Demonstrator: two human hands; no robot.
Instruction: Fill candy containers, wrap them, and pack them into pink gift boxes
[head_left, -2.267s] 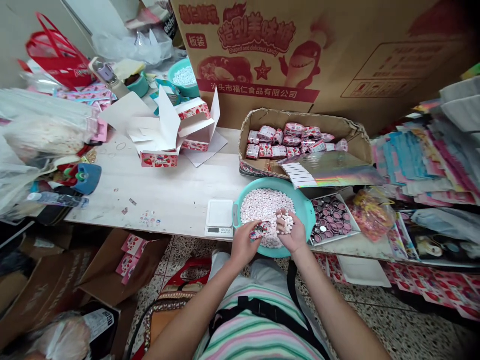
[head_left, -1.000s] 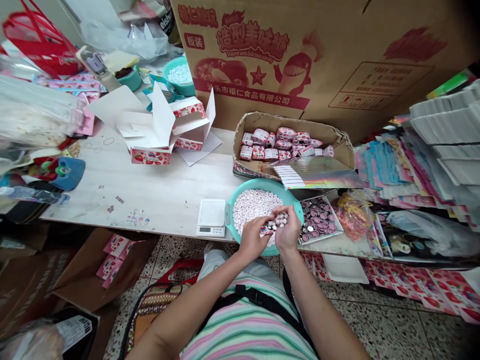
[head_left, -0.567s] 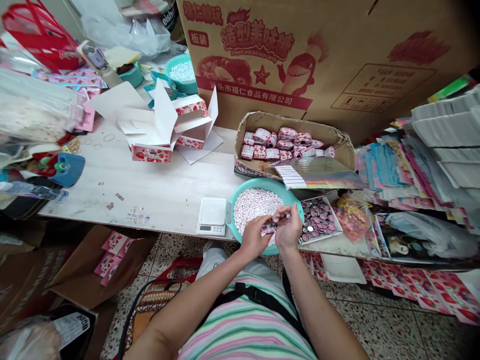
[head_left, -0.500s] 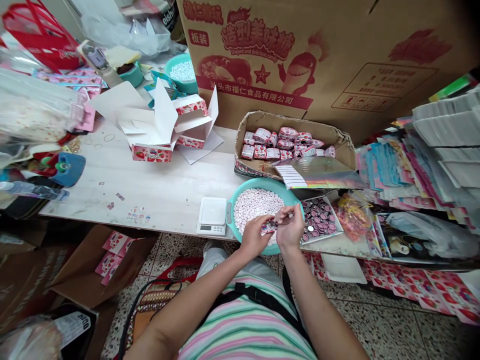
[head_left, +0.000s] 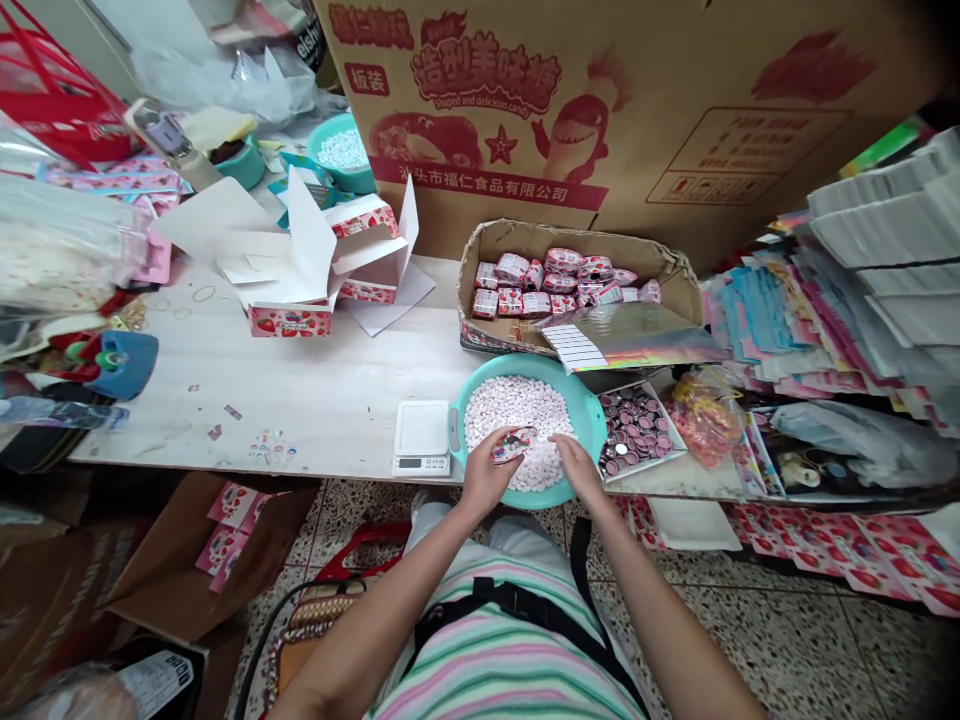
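As the left hand pinches a packet, the right hand bunches over candies.

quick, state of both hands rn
Left hand: closed, holding a small strawberry-print packet.
Right hand: over the pink-white candies, cannot tell if holding any.

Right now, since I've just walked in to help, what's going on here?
A person's left hand holds a small strawberry-print packet over a teal plastic basin of small pinkish-white candies; the right hand is down at the candies. A white digital scale sits beside the basin.
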